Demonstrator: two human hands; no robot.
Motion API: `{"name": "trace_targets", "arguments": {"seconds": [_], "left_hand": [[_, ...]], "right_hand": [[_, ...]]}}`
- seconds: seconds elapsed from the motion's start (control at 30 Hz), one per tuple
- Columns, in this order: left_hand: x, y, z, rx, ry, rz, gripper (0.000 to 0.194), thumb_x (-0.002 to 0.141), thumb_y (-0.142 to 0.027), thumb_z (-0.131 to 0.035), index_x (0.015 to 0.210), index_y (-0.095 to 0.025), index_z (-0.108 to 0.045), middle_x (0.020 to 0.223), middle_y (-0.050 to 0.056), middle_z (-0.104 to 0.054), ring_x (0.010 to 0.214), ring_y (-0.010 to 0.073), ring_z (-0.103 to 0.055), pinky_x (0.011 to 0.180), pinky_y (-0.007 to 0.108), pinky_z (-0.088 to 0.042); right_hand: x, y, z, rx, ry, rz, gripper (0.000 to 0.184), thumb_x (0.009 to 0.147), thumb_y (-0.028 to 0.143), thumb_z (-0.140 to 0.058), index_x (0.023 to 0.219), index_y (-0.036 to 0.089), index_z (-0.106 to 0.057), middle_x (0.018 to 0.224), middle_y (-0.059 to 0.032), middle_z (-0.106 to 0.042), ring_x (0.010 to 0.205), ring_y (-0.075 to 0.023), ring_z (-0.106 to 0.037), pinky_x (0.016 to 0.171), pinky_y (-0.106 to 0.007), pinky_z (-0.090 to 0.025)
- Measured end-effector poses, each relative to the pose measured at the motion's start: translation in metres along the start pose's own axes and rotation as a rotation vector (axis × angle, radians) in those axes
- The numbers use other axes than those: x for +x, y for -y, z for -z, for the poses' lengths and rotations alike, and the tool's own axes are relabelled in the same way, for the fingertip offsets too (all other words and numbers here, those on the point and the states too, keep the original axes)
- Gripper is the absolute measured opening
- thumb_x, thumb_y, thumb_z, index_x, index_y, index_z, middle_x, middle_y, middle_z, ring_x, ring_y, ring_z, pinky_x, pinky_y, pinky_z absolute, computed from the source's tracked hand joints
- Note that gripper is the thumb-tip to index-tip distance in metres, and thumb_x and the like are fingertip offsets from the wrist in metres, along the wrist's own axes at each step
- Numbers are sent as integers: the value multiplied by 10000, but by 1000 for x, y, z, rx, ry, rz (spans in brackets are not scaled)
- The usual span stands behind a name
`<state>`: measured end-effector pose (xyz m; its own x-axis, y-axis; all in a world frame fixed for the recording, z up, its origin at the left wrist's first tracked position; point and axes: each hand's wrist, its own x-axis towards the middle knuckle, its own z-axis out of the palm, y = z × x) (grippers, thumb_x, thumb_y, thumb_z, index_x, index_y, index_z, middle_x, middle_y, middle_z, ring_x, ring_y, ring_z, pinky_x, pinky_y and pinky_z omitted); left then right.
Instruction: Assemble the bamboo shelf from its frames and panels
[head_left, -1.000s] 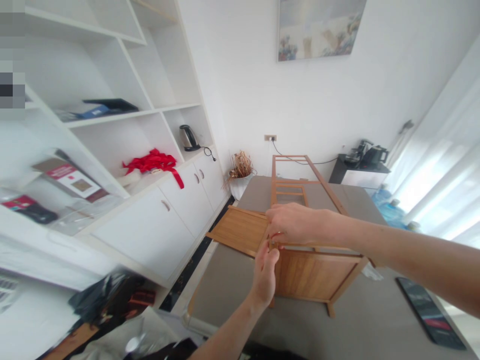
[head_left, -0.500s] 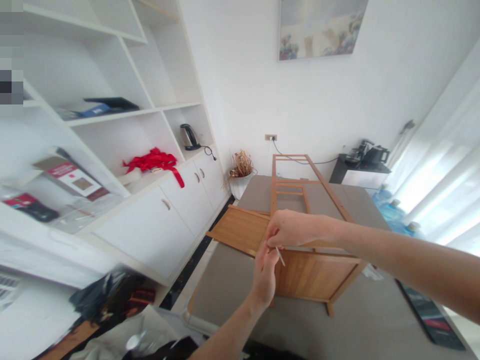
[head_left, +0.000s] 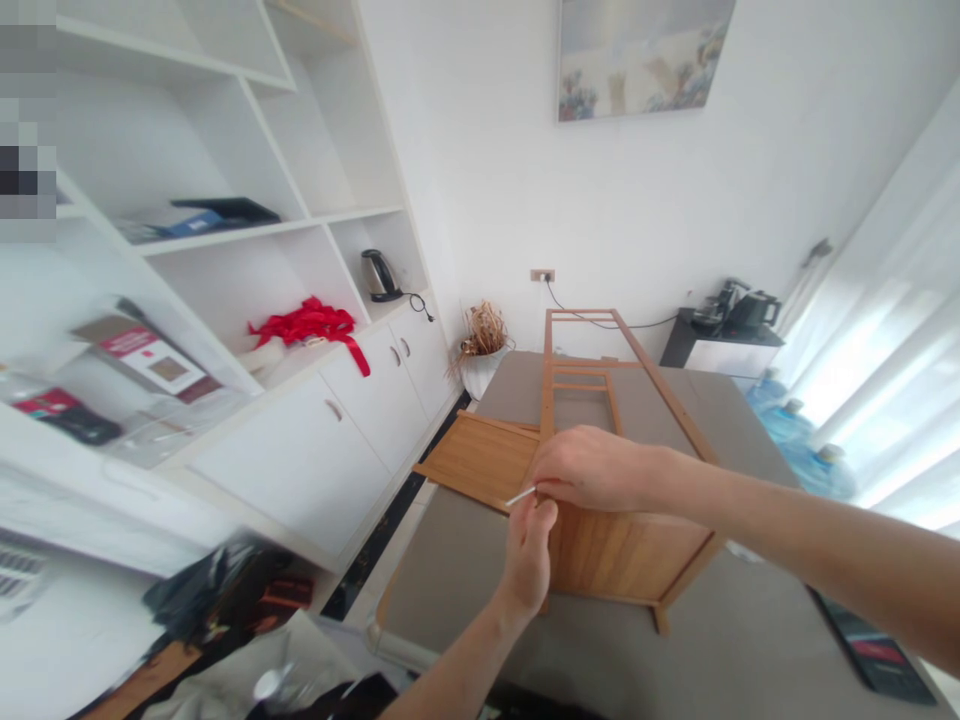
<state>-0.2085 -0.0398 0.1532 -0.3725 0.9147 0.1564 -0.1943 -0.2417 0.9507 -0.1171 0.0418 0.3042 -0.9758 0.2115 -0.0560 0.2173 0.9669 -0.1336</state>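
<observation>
A slim silvery rod, by its look a hex key, sticks out to the left from the fingers of my right hand. That hand is closed in a pinch on it, above the near left post of a wooden frame. My left hand is wrapped round the same post just below, thumb up, its other fingers mostly hidden. The frame lies on the table with a slatted wooden panel at its near end. Where the key meets the post is covered by my hands.
Another wooden panel juts out left over the grey table. A dark flat box lies at the table's right. Blue water bottles stand beyond the right edge; white cabinets line the left.
The rod has swung from pointing down to the right to pointing left. My right hand has turned and shifted slightly; my left hand stays on the post.
</observation>
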Motion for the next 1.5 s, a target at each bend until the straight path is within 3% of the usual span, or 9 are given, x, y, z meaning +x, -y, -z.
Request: {"name": "trace_targets", "arguments": {"seconds": [0.17,0.37,0.5,0.7,0.77,0.87,1.0,1.2,1.5], "left_hand": [[2,-4,-3,-46,3,-13,321,832,-380,-503,1026,-157,-627,974,91,-673,1011,260,-571,868,369,-429],[1,-12,-5,-56,26,-32,328,833,-344,-490,1075,-162,-616,1031,95,-664,1075,270,-548,906,385,-414],[2,-13,-6,-41,28,-39,328,834,-339,-487,1083,-167,-612,1027,93,-661,1080,267,-543,914,389,-409],[3,-7,-4,-41,50,-21,316,848,-358,-473,1044,-157,-620,1006,93,-657,1018,250,-563,894,383,-414],[2,-6,-3,-49,52,-21,321,848,-357,-477,1055,-154,-615,1020,93,-650,1024,247,-557,903,381,-408],[2,-4,-2,-61,46,-22,331,844,-354,-486,1080,-153,-603,1029,91,-643,1037,244,-547,911,378,-403],[1,-1,-1,-52,35,-12,333,842,-368,-494,1069,-152,-607,994,88,-644,1015,247,-550,892,380,-412],[0,4,-1,-46,26,-14,325,840,-380,-500,1045,-156,-615,953,81,-643,951,240,-559,872,384,-414],[-3,1,-4,-66,36,-12,303,835,-352,-495,1028,-151,-615,976,86,-645,953,233,-559,859,353,-411]], "right_hand": [[11,20,-9,-276,-41,-119,122,759,88,-556,735,124,-670,761,-113,-691,722,-213,-644,571,-259,-421],[20,22,-9,-259,49,-315,169,806,169,-550,719,119,-686,719,-146,-686,700,-213,-663,573,-254,-434],[18,22,-10,-255,53,-362,195,835,199,-537,730,130,-687,719,-138,-686,701,-215,-663,571,-260,-426],[5,24,-10,-266,-50,-375,444,941,370,-372,717,132,-674,698,-126,-659,689,-221,-629,524,-266,-369],[-1,19,-7,-293,-103,-313,402,941,335,-379,738,122,-654,727,-122,-644,713,-219,-600,512,-265,-343],[-8,8,-4,-321,-157,-21,238,923,194,-408,839,129,-621,786,-95,-617,765,-193,-537,553,-276,-341],[-11,-6,-5,-328,-136,262,213,920,160,-413,861,131,-616,827,-82,-588,802,-180,-483,639,-305,-360],[-5,-13,-8,-339,-69,353,239,915,157,-435,790,128,-636,827,-75,-591,812,-180,-483,670,-308,-362],[4,-17,4,-335,15,346,156,862,202,-539,806,124,-662,836,-80,-626,841,-189,-530,682,-297,-390]]}}
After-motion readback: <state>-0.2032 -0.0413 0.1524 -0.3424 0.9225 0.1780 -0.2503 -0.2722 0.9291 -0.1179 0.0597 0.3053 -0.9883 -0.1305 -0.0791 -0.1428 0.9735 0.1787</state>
